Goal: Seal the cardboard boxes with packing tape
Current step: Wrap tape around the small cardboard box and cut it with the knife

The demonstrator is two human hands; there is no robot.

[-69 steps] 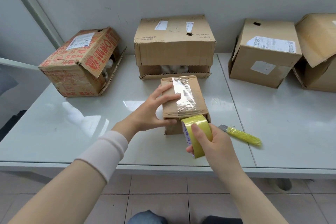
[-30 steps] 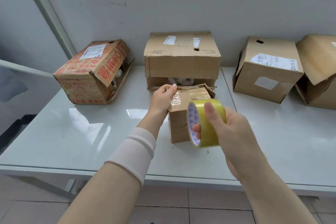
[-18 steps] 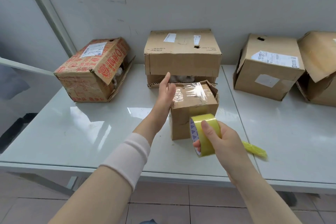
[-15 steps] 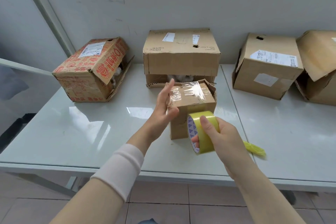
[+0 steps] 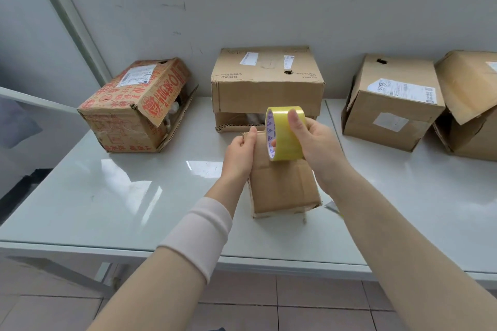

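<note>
We note a small brown cardboard box (image 5: 282, 185) on the grey desk (image 5: 107, 196). Our left hand (image 5: 239, 153) has its grip curled on the box's far-left edge. Our right hand (image 5: 317, 142) has its grip pinching the yellow packing-tape roll (image 5: 285, 134) just above the box.

Risks, as we judge them: the tape folds onto itself, or the light box slides under the pull.

Behind the box stands a large brown carton (image 5: 269, 86), and behind-left a red-printed carton (image 5: 134, 107). Neither obstructs.

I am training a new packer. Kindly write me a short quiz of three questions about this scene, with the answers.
1. True or false: the right hand holds the yellow tape roll.
2. What does the left hand grip? A) the small box B) the tape roll C) nothing
3. Fill in: the red-printed box lies to the ___ of the small box.
Key: 1 true; 2 A; 3 left.
</note>
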